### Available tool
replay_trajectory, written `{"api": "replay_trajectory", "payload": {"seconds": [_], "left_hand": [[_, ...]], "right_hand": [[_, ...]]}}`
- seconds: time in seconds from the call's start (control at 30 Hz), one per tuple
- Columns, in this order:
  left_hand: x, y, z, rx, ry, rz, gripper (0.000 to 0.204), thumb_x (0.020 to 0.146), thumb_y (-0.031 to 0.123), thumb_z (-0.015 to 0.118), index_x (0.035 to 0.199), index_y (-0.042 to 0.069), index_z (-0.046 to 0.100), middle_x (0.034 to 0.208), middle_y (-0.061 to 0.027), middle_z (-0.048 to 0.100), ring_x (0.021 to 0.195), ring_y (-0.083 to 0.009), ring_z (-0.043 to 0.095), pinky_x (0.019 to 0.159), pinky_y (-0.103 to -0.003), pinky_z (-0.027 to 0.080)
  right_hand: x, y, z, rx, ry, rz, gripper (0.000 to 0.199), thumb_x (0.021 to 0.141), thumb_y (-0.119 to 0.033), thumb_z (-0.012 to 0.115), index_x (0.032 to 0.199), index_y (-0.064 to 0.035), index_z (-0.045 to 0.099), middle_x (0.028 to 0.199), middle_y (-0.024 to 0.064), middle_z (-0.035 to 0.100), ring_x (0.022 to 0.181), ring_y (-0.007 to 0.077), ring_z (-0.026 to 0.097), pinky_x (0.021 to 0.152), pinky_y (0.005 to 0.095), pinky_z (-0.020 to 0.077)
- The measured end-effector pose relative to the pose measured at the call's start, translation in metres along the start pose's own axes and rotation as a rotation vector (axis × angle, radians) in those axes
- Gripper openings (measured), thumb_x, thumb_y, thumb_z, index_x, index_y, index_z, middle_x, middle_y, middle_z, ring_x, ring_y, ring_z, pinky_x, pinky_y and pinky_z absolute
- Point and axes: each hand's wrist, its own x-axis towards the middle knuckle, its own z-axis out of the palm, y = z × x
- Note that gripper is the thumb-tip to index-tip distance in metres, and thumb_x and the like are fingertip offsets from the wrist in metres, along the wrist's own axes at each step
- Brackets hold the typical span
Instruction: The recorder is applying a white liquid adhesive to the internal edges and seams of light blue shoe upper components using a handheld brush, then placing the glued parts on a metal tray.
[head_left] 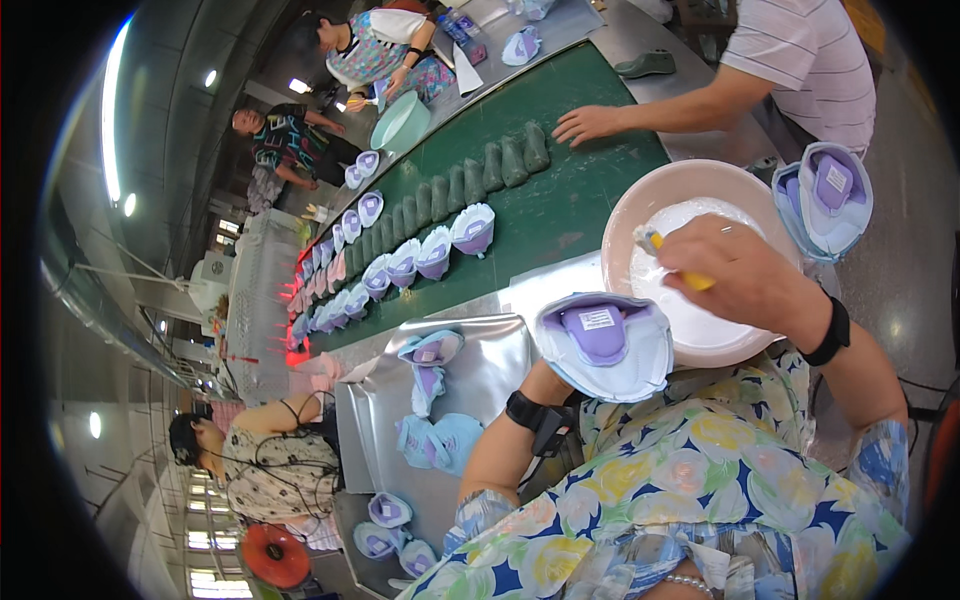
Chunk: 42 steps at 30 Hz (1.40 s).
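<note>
My right hand (722,262) is closed around the yellow handle of a brush (690,276), held over a pale pink basin (622,215) of white liquid. The brush's whitish bristle end points up and left, near the far side of the liquid. Just left of the basin, my left hand (546,384) holds up a light blue shoe upper (640,350) with a purple lining and a white label. The upper covers most of that hand, so its fingers are hidden. Another such upper (835,225) sits right of the basin.
A green conveyor belt (560,205) carries rows of dark shoe lasts (472,180) and blue-purple uppers (433,254). More uppers (440,440) lie on a metal table (490,350) at left. Across the belt, a co-worker's hand (588,124) reaches over it; a green basin (400,122) stands beyond.
</note>
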Motion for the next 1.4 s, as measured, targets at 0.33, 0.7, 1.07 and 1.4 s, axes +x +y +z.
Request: {"api": "replay_trajectory", "payload": {"seconds": [0.33, 0.7, 1.07, 1.4], "left_hand": [[-0.002, 0.015, 0.054, 0.221, -0.166, 0.014, 0.039, 0.108, 0.027, 0.042, 0.141, 0.006, 0.048, 0.136, -0.0179, 0.058, 0.122, -0.0298, 0.062, 0.106, -0.048, 0.052], [0.018, -0.010, 0.002, -0.889, -0.333, -0.357, 0.041, 0.105, 0.033, 0.046, 0.133, 0.005, 0.055, 0.127, -0.0178, 0.064, 0.114, -0.0298, 0.067, 0.097, -0.046, 0.059], [0.006, 0.025, 0.019, -0.139, 0.008, -0.104, 0.049, 0.101, 0.037, 0.054, 0.138, 0.004, 0.053, 0.130, -0.0166, 0.063, 0.115, -0.0271, 0.066, 0.100, -0.043, 0.056], [0.021, 0.033, 0.004, -0.219, 0.030, -0.120, 0.047, 0.103, 0.031, 0.055, 0.141, 0.004, 0.050, 0.129, -0.0130, 0.063, 0.112, -0.0228, 0.067, 0.097, -0.038, 0.058]], "right_hand": [[0.028, -0.047, 0.007, 0.244, -0.094, -0.217, 0.033, 0.083, -0.006, 0.076, 0.112, -0.0092, 0.060, 0.115, 0.0111, 0.068, 0.102, 0.0289, 0.067, 0.086, 0.0375, 0.0548], [0.030, -0.042, 0.004, 0.077, -0.265, 0.212, 0.017, 0.093, -0.014, 0.066, 0.105, -0.0061, 0.060, 0.100, 0.0137, 0.068, 0.093, 0.0341, 0.065, 0.082, 0.0409, 0.0512], [0.067, -0.021, 0.018, 0.148, -0.375, 0.390, 0.021, 0.095, -0.021, 0.058, 0.105, -0.0029, 0.055, 0.082, 0.0214, 0.066, 0.078, 0.0395, 0.063, 0.073, 0.0449, 0.0479], [0.049, -0.023, 0.007, 0.109, -0.078, 0.265, 0.016, 0.091, -0.011, 0.066, 0.104, -0.0041, 0.060, 0.096, 0.0168, 0.067, 0.091, 0.0361, 0.065, 0.080, 0.0414, 0.0509]]}}
